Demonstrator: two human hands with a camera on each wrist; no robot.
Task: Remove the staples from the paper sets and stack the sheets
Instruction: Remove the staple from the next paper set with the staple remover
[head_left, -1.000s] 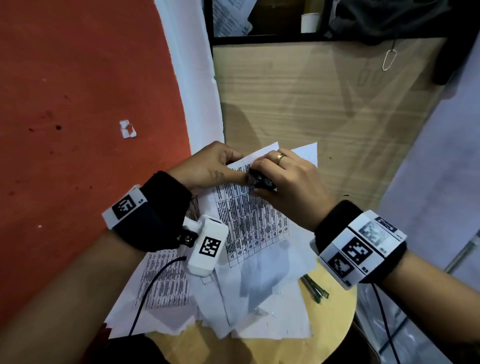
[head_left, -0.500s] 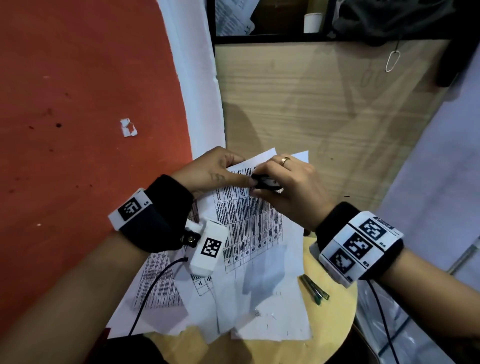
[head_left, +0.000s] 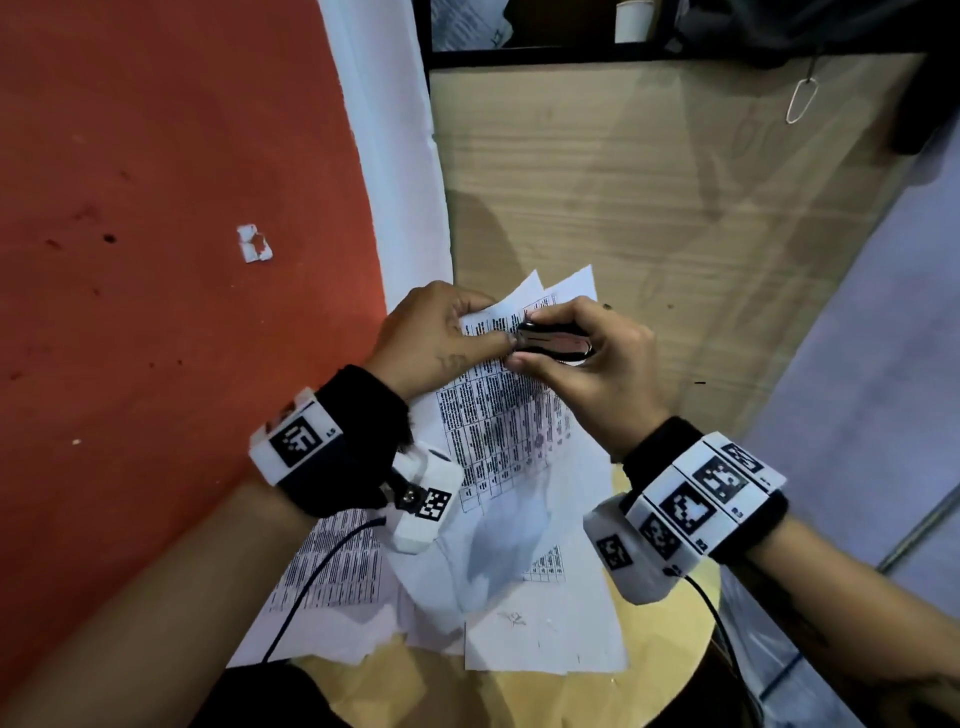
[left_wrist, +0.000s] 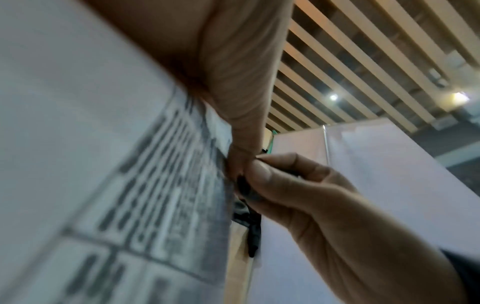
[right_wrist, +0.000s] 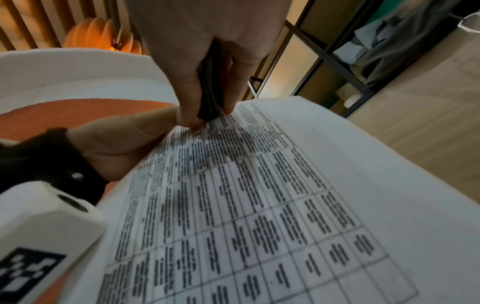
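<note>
Dim warm indoor light; soft shadows under both hands (wrist views blurred close-up), wide-angle bending at edges.

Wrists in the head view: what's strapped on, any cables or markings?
Bare forearms, no sleeves. Each wrist wears a black band carrying white blocks printed with black square tags, plus a white camera pod underneath. A thin black cable trails from each pod.

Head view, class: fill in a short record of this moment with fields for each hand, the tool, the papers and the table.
left hand: pinches the top corner of the paper set
right hand: grips the staple remover
staple remover: its tip is at the set's top corner, by the left thumb
loose sheets: lie spread under the set
table: round, wooden
</note>
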